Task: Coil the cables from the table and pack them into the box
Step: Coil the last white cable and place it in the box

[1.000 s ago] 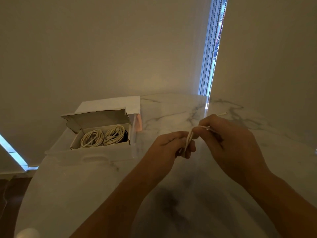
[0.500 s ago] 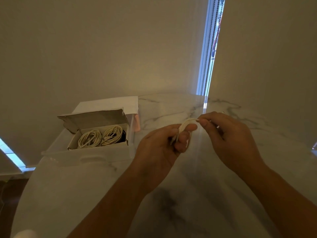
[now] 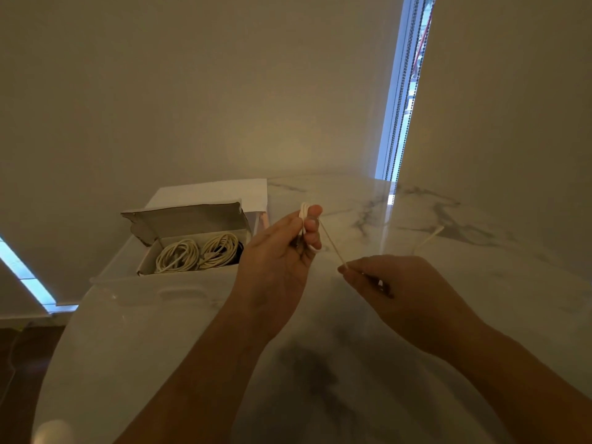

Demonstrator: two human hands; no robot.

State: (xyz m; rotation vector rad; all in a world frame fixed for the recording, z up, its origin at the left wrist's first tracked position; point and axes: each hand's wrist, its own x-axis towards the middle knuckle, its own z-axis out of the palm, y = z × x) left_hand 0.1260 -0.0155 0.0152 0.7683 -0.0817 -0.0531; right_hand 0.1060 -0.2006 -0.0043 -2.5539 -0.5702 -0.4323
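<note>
Nearest, over the marble worktop (image 3: 320, 395): right hand (image 3: 407, 290), grip pinched shut on a taut white cable (image 3: 331, 248). Just beyond, toward the box (image 3: 192, 248): left hand (image 3: 278, 251), grip clamped on the cable's coiled loops (thumb pressed over them). Farther left, open box on the worktop, two coiled cables (image 3: 198, 254) inside, flap raised.

On the table (image 3: 448, 315), the box (image 3: 192, 251) is set at the left, with two coils (image 3: 198, 254) inside; the hands are held to its right.
</note>
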